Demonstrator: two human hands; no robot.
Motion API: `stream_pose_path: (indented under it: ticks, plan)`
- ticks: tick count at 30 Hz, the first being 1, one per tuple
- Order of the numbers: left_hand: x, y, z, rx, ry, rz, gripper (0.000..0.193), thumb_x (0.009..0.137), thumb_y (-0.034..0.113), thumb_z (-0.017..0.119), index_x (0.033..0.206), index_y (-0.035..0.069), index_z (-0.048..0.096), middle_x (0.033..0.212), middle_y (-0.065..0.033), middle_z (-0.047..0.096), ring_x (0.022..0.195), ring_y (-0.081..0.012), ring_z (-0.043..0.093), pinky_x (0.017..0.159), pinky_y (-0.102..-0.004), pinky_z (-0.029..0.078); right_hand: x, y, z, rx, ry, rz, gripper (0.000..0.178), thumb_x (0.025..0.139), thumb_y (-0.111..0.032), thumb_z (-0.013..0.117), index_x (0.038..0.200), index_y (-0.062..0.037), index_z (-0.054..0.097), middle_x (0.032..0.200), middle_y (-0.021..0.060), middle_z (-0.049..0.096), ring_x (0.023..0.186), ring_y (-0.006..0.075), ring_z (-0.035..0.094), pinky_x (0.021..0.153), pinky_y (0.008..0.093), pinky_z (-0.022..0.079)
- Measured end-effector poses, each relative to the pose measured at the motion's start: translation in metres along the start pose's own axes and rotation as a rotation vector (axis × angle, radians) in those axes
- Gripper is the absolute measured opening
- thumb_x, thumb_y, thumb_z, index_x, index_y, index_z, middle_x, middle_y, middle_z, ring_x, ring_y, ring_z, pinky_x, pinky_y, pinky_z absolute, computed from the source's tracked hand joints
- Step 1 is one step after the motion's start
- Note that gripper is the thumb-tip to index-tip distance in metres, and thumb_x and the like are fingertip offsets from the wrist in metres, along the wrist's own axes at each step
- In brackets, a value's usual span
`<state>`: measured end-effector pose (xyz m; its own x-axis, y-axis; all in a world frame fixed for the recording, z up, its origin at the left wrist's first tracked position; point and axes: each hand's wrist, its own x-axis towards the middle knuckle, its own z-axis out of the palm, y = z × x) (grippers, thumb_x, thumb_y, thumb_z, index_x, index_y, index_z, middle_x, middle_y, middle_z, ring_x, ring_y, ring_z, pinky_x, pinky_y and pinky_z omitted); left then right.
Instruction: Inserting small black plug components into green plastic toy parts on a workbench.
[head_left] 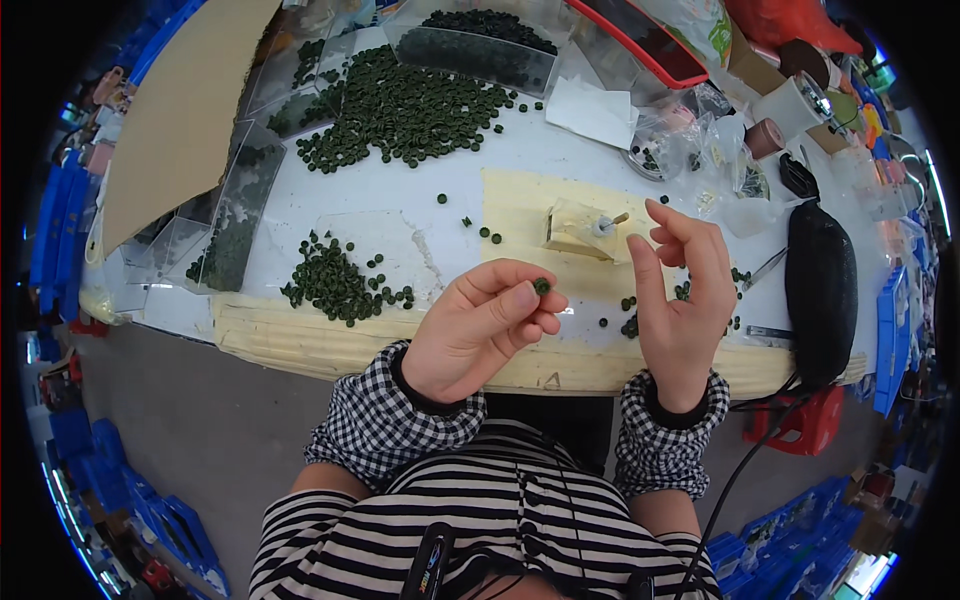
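Green and round, one small piece (pixel 541 286) is pinched between the thumb and fingers of the left hand (pixel 472 328), which I watch from afar through the head camera. The right hand (pixel 688 290) is open, thumb and fingers parted, and I see nothing held in it. Just left of its thumb, a few loose pieces (pixel 630 327) lie on the table (pixel 400 185). Beyond the gap between the hands sits a yellowish block (pixel 570 232), its thin pin (pixel 618 219) jutting out near the right thumb tip; the held piece is apart from it, so I judge that piece to be mid-handling. Left of the left hand lies a smaller heap (pixel 335 282). Well beyond that hand, a much larger spread (pixel 410 105) reaches toward a clear tray (pixel 475 58) with more pieces. If that spread is waiting, I'd reckon most of the work is left, but the pieces are too small for me to tell which are done.
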<state>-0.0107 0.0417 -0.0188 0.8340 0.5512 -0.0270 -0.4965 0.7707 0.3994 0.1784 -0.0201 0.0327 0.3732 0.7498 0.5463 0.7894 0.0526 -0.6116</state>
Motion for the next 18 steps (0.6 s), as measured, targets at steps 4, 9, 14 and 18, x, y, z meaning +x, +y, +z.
stream_pose_path:
  ticks: [4, 9, 14, 18]
  plan:
    - [-0.001, 0.0, 0.0, -0.035, 0.0, -0.026, 0.023, 0.099, 0.011, 0.053, 0.119, 0.002, 0.059, 0.108, -0.0114, 0.066, 0.096, -0.0161, 0.065, 0.082, -0.0227, 0.054, 0.004, 0.008, 0.011, 0.026, -0.053, -0.004, 0.017, 0.081, 0.0, 0.069, 0.098, 0.0003, 0.067, 0.082, 0.0084, 0.059, 0.072, 0.0171, 0.058, 0.065, 0.0272, 0.047]
    - [-0.002, -0.001, 0.001, -0.062, 0.042, -0.008, 0.019, 0.098, 0.007, 0.051, 0.116, 0.003, 0.058, 0.109, -0.0145, 0.063, 0.097, -0.0177, 0.064, 0.083, -0.0221, 0.055, 0.001, -0.001, 0.008, 0.088, 0.089, -0.015, 0.009, 0.085, 0.003, 0.065, 0.093, 0.0029, 0.068, 0.081, 0.0065, 0.059, 0.074, 0.013, 0.055, 0.069, 0.0243, 0.044]
    - [-0.003, -0.002, -0.001, -0.082, 0.024, 0.025, 0.02, 0.097, 0.005, 0.052, 0.116, 0.004, 0.058, 0.115, -0.0138, 0.062, 0.102, -0.0186, 0.063, 0.088, -0.0228, 0.055, -0.015, -0.021, -0.005, 0.384, 0.165, -0.12, 0.009, 0.086, -0.001, 0.066, 0.093, 0.0037, 0.062, 0.089, 0.01, 0.06, 0.086, 0.0187, 0.057, 0.072, 0.0282, 0.046]
    - [-0.002, -0.004, -0.001, -0.063, 0.004, 0.029, 0.021, 0.097, 0.007, 0.054, 0.117, 0.005, 0.059, 0.117, -0.0118, 0.062, 0.107, -0.0186, 0.062, 0.092, -0.0253, 0.052, -0.025, -0.025, 0.017, 0.697, 0.064, -0.032, 0.01, 0.091, -0.005, 0.062, 0.096, 0.0023, 0.058, 0.094, 0.0103, 0.056, 0.088, 0.0192, 0.059, 0.082, 0.0313, 0.051]
